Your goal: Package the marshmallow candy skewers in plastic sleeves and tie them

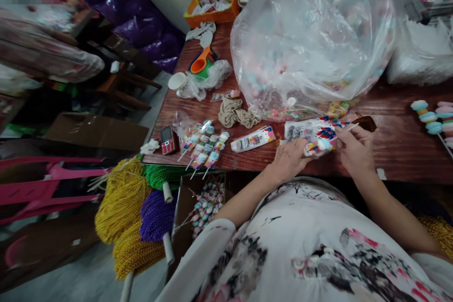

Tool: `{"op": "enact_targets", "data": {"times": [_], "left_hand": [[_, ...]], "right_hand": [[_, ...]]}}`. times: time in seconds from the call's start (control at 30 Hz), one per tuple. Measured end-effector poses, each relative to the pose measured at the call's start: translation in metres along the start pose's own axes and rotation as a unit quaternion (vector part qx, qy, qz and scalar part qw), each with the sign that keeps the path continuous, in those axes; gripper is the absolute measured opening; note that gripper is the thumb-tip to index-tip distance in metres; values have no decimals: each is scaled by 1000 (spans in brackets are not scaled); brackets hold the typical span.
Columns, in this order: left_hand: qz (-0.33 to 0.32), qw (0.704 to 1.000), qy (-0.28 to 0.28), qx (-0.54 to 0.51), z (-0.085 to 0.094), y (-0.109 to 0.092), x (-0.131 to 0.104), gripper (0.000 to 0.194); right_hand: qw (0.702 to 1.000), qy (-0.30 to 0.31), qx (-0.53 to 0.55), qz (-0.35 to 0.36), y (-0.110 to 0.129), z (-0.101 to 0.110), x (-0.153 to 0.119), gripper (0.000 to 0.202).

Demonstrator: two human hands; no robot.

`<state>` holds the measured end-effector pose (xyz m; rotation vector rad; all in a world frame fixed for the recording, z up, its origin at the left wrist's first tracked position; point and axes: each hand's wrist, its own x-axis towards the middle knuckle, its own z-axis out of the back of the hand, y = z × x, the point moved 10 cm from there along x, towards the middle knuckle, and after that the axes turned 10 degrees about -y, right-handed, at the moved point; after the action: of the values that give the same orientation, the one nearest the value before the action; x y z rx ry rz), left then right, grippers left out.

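Observation:
My left hand (290,155) grips the left end of a printed plastic wrapper (311,150), close to the table's front edge. Inside that wrapper sits part of a marshmallow skewer (323,144). My right hand (355,147) pinches the skewer's white stick at the wrapper's right end. Just behind my hands lies a stack of printed wrappers (304,130), and a smaller stack of wrappers (253,139) is to the left. Several wrapped marshmallow skewers (205,146) rest at the table's left front. Unwrapped marshmallow skewers (430,118) lie at the far right.
A big clear bag (311,42) of pastel marshmallows fills the table's back. A phone (168,140), a crumpled cloth (235,113), a cup (178,82) and an orange basket (212,16) stand leftward. Below the left edge is a box (179,231) of skewers. Another person's sleeve (53,52) shows at upper left.

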<state>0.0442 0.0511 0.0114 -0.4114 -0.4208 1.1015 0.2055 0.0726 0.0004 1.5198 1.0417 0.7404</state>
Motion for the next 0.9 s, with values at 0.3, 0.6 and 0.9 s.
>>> {"op": "enact_targets", "data": {"times": [0.3,0.6,0.9], "left_hand": [[-30,999,-30,-1,1,-6,-2,40],[190,893,57,-404,-24,26,-10,50],[150,852,149,-480,-25,-1,-10,42]], "right_hand": [[987,25,-116,105,25,-8,-9,32],[989,95,-41,107,0,1,-20,13],[961,248,-67,105,15,-18,-27,14]]}}
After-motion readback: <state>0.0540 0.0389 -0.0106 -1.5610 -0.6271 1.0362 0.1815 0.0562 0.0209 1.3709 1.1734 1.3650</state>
